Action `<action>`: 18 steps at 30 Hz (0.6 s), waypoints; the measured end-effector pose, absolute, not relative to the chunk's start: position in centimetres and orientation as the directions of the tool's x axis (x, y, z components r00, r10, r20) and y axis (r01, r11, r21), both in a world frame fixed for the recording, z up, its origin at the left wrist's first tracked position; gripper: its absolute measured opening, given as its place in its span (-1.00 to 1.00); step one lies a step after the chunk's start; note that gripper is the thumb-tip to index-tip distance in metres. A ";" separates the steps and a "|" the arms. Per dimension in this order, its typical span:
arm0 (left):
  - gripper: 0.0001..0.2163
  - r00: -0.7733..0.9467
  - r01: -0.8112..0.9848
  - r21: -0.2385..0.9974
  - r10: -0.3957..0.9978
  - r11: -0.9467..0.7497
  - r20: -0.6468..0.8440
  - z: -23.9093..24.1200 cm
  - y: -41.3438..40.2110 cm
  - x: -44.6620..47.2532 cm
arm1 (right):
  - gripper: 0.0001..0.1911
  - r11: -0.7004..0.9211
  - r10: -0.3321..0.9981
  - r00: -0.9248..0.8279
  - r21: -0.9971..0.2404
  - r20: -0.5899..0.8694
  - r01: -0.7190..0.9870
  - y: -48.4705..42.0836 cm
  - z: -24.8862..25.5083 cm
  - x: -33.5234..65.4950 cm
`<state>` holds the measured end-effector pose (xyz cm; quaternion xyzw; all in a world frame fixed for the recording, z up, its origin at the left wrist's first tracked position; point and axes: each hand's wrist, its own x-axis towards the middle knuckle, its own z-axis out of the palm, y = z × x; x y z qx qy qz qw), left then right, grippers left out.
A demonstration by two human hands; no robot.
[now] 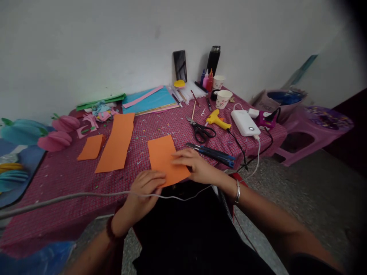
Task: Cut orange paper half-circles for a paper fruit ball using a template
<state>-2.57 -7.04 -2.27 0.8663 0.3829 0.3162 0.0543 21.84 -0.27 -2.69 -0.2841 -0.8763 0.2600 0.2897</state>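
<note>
An orange paper sheet [162, 152] lies at the near edge of the low table with the red checked cloth [65, 172]. My left hand [146, 187] grips its near left corner, fingers curled over the edge. On the sheet's right part rests my right hand [193, 164], fingers pressing it flat. A silver bangle sits on my right wrist. A thin white cable crosses in front of both wrists.
A long orange strip [116, 141] and a small orange piece [91, 147] lie to the left. Black scissors [202, 130], a yellow glue gun [218, 119], a blue-black cutter [212, 152], a white power bank [245, 122], paper cups and bottles stand at the right. Paper flowers [54, 139] sit far left.
</note>
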 end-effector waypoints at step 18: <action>-0.84 0.011 0.760 0.648 0.998 -0.053 0.070 -3.2 -1.7 -1.9 | -0.38 0.308 0.936 -0.282 -0.877 0.210 0.368 -0.3 -4.5 19.1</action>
